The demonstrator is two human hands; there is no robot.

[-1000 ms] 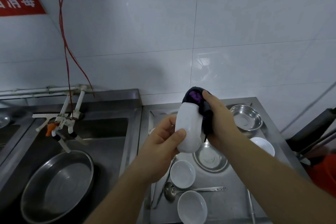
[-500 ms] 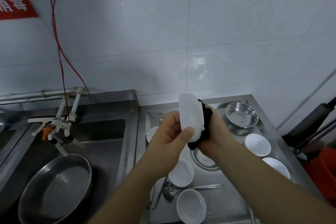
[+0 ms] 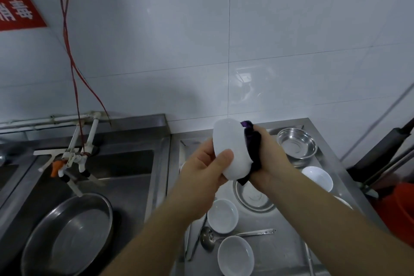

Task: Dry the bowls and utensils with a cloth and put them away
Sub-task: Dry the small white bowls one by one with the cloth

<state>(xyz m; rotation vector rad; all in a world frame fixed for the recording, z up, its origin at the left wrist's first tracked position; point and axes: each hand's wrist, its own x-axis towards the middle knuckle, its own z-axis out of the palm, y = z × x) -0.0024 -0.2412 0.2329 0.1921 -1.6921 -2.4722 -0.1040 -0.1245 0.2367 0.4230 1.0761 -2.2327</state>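
The small white ceramic bowl [image 3: 231, 151], held on edge at frame centre above the stainless steel bench [image 3: 282, 251], looks light, rigid, breakable and probably slick while wet, so the rim and outer wall seem the safest hold. The left hand [image 3: 202, 173] pinches it, thumb on its outside. The right hand [image 3: 270, 159] is closed around the dark purple cloth [image 3: 253, 147], pressing it into the bowl.

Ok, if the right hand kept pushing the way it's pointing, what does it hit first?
The cloth it already grips, then the white bowl pressed against it, with the left hand behind that bowl. The right hand points left and slightly up; depth is unclear.
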